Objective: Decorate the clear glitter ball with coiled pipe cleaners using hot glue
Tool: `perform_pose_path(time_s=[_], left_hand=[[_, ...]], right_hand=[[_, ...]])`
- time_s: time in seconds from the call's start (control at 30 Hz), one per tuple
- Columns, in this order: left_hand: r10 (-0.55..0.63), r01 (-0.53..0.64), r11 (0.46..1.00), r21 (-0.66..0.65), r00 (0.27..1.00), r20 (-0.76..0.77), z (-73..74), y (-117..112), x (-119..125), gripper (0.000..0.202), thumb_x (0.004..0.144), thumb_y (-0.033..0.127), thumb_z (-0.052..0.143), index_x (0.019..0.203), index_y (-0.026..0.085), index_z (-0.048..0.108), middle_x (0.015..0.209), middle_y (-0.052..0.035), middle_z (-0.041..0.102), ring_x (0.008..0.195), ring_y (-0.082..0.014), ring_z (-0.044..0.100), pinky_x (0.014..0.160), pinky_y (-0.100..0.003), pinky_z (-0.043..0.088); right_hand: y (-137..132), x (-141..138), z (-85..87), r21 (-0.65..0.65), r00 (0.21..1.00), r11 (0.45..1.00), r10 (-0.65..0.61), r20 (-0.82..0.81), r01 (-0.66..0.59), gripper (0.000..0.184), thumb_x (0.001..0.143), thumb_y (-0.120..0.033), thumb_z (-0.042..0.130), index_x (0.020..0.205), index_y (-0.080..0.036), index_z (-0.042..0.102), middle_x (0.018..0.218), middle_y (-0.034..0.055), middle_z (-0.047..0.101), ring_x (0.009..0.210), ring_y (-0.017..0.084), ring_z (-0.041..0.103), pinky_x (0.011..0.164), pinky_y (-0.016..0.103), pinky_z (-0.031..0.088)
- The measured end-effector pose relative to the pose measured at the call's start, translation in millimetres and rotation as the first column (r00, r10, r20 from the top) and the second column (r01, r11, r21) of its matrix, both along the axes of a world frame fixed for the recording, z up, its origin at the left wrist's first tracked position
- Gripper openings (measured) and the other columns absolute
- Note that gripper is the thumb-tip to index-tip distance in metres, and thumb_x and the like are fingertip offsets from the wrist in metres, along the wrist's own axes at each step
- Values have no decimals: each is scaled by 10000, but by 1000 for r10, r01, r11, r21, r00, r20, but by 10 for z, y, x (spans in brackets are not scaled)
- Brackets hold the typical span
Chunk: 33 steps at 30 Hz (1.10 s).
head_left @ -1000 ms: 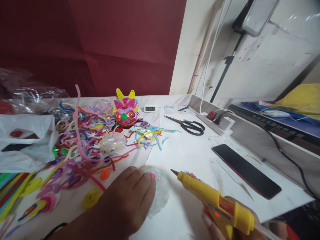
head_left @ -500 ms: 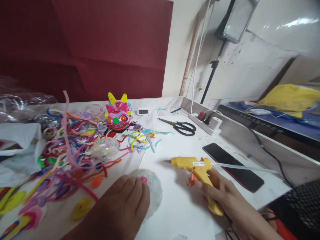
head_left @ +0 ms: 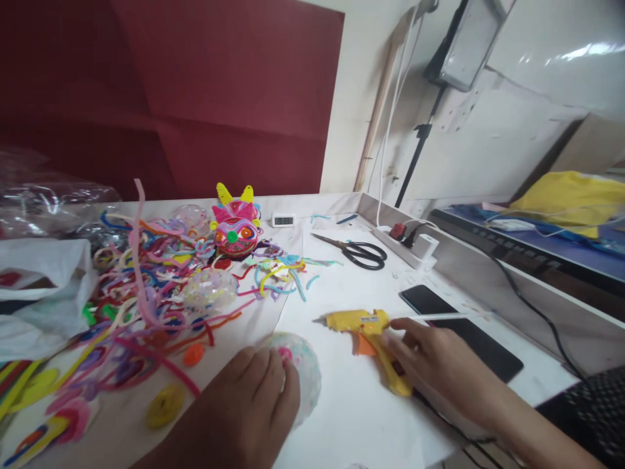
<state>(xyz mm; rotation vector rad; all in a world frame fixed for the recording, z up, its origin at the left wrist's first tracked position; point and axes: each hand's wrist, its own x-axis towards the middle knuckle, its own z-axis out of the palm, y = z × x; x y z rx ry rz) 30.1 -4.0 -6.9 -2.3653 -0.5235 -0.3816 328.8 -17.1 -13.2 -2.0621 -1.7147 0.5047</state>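
The yellow glue gun (head_left: 359, 320) is over the white paper (head_left: 342, 423) on the worktop (head_left: 254, 320), its nozzle pointing left and its orange trigger on the near side. The right hand (head_left: 430, 352) is at its back end, the fingers bent and touching the body and handle; I cannot tell whether they grip it. A pale stick (head_left: 452, 316) runs out of the gun's back, across the phone (head_left: 422, 299), which is to the gun's right.

Nearer than the gun and to its left, the left hand (head_left: 254, 397) holds a clear ball (head_left: 305, 371) with a pink spot, its fingers close together and curled over the ball's left side.

Beyond the gun are the scissors (head_left: 364, 254), blades pointing left. Farther beyond it and leftward stand a small clock (head_left: 283, 221) and a colourful toy head (head_left: 236, 234) with yellow horns. Well left of the gun spreads a heap of fuzzy strips (head_left: 141, 273), with a second clear ball (head_left: 209, 291) among them. A yellow coil (head_left: 165, 405) is left of the gun, nearer the person.
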Motion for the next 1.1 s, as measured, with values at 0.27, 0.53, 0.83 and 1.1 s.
perform_pose_path(time_s=[0.27, 0.53, 0.83, 1.1], left_hand=[[-75, 67, 996, 67, 989, 125, -116, 45, 21, 279, 932, 58, 366, 1052, 78, 617, 929, -142, 731, 868, -263, 652, 844, -422, 441], [-96, 79, 992, 98, 979, 182, -71, 45, 50, 281, 941, 45, 357, 979, 94, 632, 854, -103, 737, 810, -236, 660, 809, -400, 469], [-89, 113, 992, -61, 948, 305, -90, 117, 19, 285, 964, 44, 333, 975, 109, 611, 825, -80, 715, 765, -211, 651, 762, -374, 480], [149, 127, 848, -515, 876, 460, -108, 250, -21, 179, 892, 104, 420, 907, 196, 574, 849, -25, 644, 777, -215, 605, 683, -361, 499]], right_hand=[[-102, -644, 170, 466, 825, 702, 551, 124, -539, 263, 963, -144, 405, 1088, -202, 629, 982, 62, 663, 901, 160, 630, 768, 265, 501], [120, -1056, 90, 421, 781, 679, 609, 134, -602, 199, 964, -136, 476, 946, -155, 673, 837, 60, 629, 785, 193, 578, 688, 311, 468], [138, -1092, 89, 413, 774, 660, 581, 250, -628, 102, 909, -106, 579, 863, -162, 650, 804, 25, 624, 752, 181, 549, 678, 308, 432], [123, -1076, 44, 419, 778, 664, 589, 218, -620, 154, 946, -116, 509, 897, -171, 645, 841, 36, 626, 787, 192, 551, 701, 324, 426]])
